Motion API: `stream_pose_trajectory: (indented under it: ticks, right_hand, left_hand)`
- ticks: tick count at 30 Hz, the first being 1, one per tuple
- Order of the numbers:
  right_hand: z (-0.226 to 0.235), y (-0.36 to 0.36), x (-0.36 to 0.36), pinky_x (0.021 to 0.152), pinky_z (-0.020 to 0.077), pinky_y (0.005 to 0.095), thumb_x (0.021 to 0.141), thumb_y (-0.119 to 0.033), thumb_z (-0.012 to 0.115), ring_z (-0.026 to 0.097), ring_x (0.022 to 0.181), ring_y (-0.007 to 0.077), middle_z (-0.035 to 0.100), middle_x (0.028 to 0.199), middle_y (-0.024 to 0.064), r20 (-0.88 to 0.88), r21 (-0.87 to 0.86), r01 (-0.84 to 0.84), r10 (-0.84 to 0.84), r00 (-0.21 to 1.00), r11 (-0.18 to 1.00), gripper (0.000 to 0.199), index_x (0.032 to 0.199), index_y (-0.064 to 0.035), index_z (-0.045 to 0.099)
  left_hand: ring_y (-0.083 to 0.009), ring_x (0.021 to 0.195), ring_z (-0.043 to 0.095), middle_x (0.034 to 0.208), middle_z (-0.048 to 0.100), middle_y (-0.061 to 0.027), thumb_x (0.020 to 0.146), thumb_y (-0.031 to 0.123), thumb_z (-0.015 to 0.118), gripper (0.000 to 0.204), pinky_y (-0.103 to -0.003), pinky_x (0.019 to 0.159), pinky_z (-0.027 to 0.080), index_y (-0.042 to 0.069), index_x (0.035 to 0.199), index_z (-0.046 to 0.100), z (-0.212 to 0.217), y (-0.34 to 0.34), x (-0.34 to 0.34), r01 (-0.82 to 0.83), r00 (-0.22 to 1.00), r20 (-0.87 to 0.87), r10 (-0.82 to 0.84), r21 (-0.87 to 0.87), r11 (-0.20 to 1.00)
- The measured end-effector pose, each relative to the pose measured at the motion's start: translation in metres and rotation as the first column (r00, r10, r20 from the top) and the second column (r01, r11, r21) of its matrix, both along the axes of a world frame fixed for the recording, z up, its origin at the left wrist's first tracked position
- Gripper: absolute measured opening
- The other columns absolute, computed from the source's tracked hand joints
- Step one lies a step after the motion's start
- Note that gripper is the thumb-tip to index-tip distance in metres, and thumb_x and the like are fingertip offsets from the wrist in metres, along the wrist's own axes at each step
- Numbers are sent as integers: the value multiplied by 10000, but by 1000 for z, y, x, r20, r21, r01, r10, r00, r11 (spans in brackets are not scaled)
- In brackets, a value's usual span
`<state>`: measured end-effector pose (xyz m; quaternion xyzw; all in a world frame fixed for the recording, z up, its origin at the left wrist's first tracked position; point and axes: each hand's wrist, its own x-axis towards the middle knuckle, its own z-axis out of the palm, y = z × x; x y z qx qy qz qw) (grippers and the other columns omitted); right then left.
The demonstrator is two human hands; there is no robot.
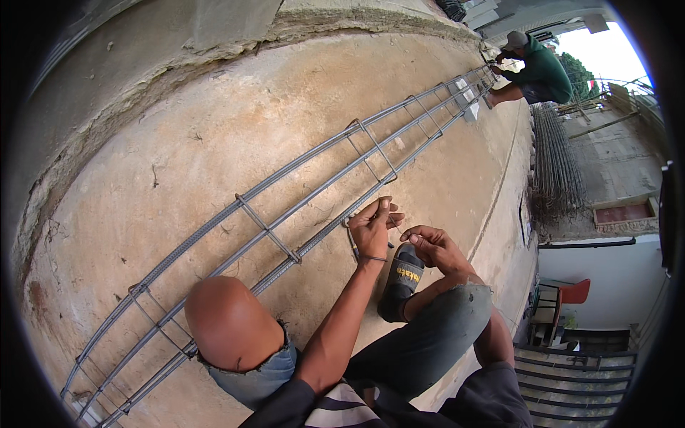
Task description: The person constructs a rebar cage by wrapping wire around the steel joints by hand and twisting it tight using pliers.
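A long rebar cage (325, 184) of grey ribbed bars with square stirrups lies diagonally across the floor in front of me. Beside its near bar, my left hand (372, 227) has its fingers curled and pinched, apparently on a thin wire (397, 227). My right hand (432, 247) is closed in a pinch at the other side of that wire, above my dark sandal (404, 278). Dark handle ends of a tool (353, 245) peek out from behind my left hand. Whether that hand holds the tool or it rests on the floor is hidden.
At the cage's far end a person in a green top (539, 71) crouches over the bars. Pale blocks (467, 96) sit at that end. A bundle of rebar (556, 160) lies along the right, with a red chair (575, 292) and metal railing (571, 385) nearer.
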<state>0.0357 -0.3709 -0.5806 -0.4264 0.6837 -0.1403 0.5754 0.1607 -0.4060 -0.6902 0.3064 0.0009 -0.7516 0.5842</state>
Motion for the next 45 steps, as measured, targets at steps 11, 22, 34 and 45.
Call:
stream_pose_trajectory:
  ticks: [11,22,34,45]
  right_hand:
    - [-128,-38,-189,468,396,212,994,-139,541,504,580,51,626,781,-6,-38,-199,137,-147,988,970,216,1150,-55,664]
    - [-203,-125,-182,491,369,217,988,-119,551,457,583,40,592,760,-5,497,-273,262,-97,862,926,209,1158,-50,651]
    - [-211,-146,-157,511,415,247,953,-150,630,507,592,89,634,864,32,568,-102,233,-136,812,967,184,1070,-14,671]
    - [-194,-134,-148,670,454,292,832,-289,765,554,760,157,624,905,104,323,-447,100,57,945,889,371,1079,-19,699]
  left_hand:
    - [-244,732,717,881,720,-178,902,252,691,333,-323,647,545,-21,1092,689,-47,-31,-78,307,404,908,110,-248,919]
    - [-265,810,658,924,675,-142,823,251,743,259,-366,726,514,75,1013,752,-36,-144,-112,396,-299,932,205,-74,915]
    - [-229,794,581,765,688,-112,838,309,758,293,-362,744,475,28,917,762,-60,-134,-154,93,-97,994,-50,59,994]
    - [-126,749,632,826,702,-90,893,201,720,256,-235,678,506,-52,934,727,-37,-124,-144,41,396,916,68,-92,995]
